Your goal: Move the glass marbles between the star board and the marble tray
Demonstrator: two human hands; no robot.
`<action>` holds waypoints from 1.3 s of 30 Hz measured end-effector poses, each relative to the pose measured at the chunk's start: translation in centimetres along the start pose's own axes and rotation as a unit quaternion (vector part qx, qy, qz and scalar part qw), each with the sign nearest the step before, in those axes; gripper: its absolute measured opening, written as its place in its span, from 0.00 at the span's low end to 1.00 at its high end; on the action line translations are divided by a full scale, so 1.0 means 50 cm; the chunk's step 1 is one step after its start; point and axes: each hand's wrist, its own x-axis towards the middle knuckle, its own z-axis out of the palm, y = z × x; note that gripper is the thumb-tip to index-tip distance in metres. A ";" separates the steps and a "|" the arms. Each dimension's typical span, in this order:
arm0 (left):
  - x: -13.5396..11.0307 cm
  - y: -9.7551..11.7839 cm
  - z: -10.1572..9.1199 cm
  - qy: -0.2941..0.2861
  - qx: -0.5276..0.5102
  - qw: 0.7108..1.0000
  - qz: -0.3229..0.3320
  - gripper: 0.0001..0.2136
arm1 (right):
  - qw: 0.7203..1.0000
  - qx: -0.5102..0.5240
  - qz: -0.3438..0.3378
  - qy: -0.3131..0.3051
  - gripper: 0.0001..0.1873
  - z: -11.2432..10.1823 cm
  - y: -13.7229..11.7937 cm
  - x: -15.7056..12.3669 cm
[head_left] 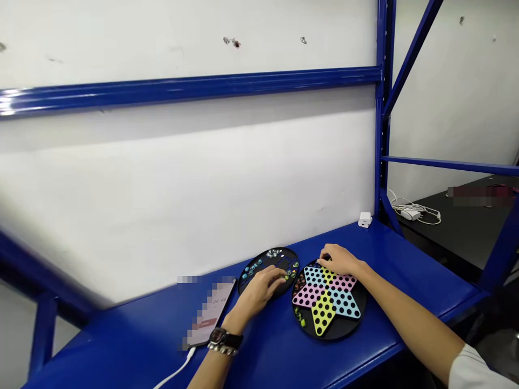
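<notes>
White sleeve (474,370) cut off at edge, marbles (270,253) half hidden under left hand (257,292)

Bright, even light; glare streaks the blurred blue steel beam (24,98).

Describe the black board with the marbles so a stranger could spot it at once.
On the blue steel shelf, two round black boards lie side by side. Pick the one farther left, under the left hand: the plain black board with glass marbles in its holes. The neighbouring board is easy to rule out, because it carries a bright multicoloured star.
</notes>
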 end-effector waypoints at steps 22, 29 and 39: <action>-0.028 0.134 0.003 -0.188 -0.150 0.971 0.013 0.11 | 1.000 -0.011 0.002 0.005 0.15 -0.003 -0.008 -0.003; -0.014 0.030 -0.022 0.003 -0.088 0.996 -0.025 0.11 | 1.000 -0.007 0.001 0.001 0.16 -0.003 -0.005 -0.002; -0.027 -0.173 -0.048 0.055 0.178 0.954 -0.237 0.22 | 1.000 -0.006 0.001 0.003 0.16 0.001 -0.007 0.000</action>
